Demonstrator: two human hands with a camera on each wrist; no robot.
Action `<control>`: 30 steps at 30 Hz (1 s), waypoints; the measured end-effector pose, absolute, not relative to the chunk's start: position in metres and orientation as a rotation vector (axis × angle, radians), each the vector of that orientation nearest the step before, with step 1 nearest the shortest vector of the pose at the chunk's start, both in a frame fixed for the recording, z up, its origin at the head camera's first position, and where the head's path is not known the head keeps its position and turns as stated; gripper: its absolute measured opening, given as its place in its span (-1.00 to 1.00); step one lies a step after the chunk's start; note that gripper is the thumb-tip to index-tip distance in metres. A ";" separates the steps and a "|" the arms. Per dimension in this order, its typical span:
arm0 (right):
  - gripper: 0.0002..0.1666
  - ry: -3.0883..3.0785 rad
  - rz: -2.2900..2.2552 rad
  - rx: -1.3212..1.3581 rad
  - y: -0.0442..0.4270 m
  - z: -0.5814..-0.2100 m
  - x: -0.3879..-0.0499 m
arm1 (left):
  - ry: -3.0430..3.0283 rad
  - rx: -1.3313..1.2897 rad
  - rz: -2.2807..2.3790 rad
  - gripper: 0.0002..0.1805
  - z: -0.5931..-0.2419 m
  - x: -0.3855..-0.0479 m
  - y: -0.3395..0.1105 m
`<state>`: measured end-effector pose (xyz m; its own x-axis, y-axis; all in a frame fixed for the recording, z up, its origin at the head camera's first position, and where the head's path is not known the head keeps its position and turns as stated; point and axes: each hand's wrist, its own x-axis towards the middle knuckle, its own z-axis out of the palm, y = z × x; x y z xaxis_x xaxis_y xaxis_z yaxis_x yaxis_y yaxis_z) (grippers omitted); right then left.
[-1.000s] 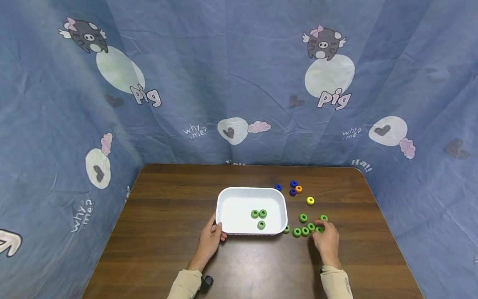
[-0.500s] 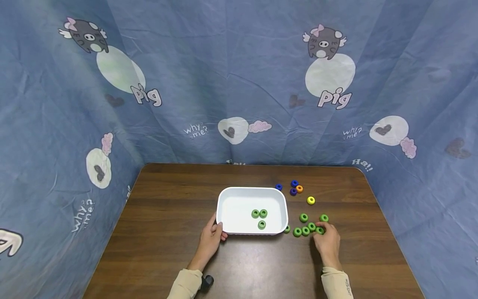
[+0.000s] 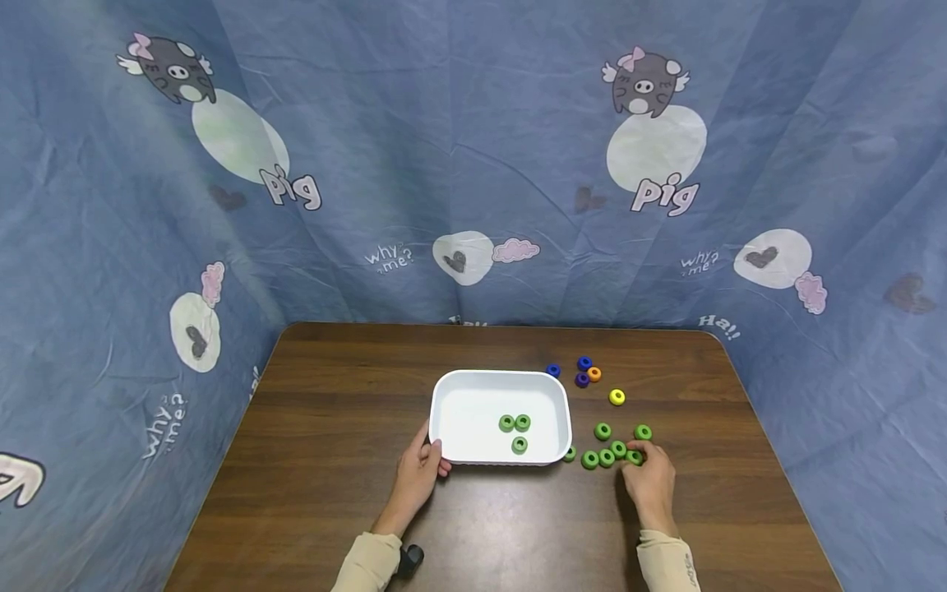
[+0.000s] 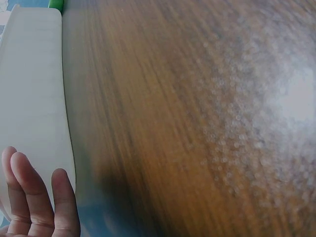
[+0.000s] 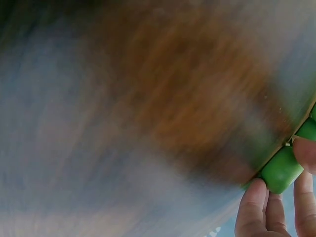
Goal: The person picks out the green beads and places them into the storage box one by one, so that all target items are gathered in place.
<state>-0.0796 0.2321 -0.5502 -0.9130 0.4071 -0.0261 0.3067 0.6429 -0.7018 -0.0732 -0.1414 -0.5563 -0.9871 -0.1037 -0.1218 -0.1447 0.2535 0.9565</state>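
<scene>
At its left front corner, the white tray (image 3: 466,407) is gripped by my left hand (image 3: 417,477). The left wrist view shows my fingers (image 4: 37,197) against the tray's outer side (image 4: 34,89). Three green rings (image 3: 520,445) lie inside the tray. Right of it, my right hand (image 3: 651,487) pinches a green ring (image 3: 634,458) on the table. In the right wrist view that ring (image 5: 280,172) sits between the fingertips. Several more green rings (image 3: 589,460) lie beside it to the left, and one (image 3: 643,432) lies just behind.
Behind the green rings are a yellow ring (image 3: 617,397), an orange ring (image 3: 594,374) and three blue or purple rings (image 3: 584,363). The wooden table (image 3: 333,395) meets a blue patterned cloth (image 3: 370,164) at the back and sides. A black object (image 3: 414,556) is by the left sleeve.
</scene>
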 end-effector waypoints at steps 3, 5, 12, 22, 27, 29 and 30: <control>-0.63 -2.726 1.127 -0.602 0.232 -0.550 -0.079 | 2.462 -0.244 1.882 -0.38 -0.556 -0.072 -0.142; -0.64 -2.727 1.125 -0.602 0.232 -0.550 -0.079 | 2.465 -0.235 1.880 -0.38 -0.556 -0.072 -0.142; -0.66 -2.725 1.111 -0.583 0.235 -0.551 -0.080 | 2.467 -0.219 1.887 -0.38 -0.557 -0.072 -0.142; -0.67 -2.694 1.107 -0.566 0.235 -0.549 -0.080 | 2.466 -0.233 1.895 -0.39 -0.556 -0.073 -0.141; -0.69 -2.697 1.107 -0.578 0.235 -0.548 -0.079 | 2.460 -0.237 1.905 -0.38 -0.555 -0.072 -0.141; -0.69 -2.702 1.108 -0.580 0.236 -0.548 -0.079 | 2.460 -0.235 1.905 -0.38 -0.555 -0.072 -0.141; -0.68 -2.704 1.106 -0.582 0.236 -0.548 -0.079 | 2.463 -0.234 1.903 -0.38 -0.555 -0.072 -0.141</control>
<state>-0.0794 0.2358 -0.5476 -0.9110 0.4124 0.0024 0.2925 0.6501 -0.7013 -0.0723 -0.1412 -0.5549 -0.9886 -0.1057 -0.1074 -0.1306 0.2456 0.9605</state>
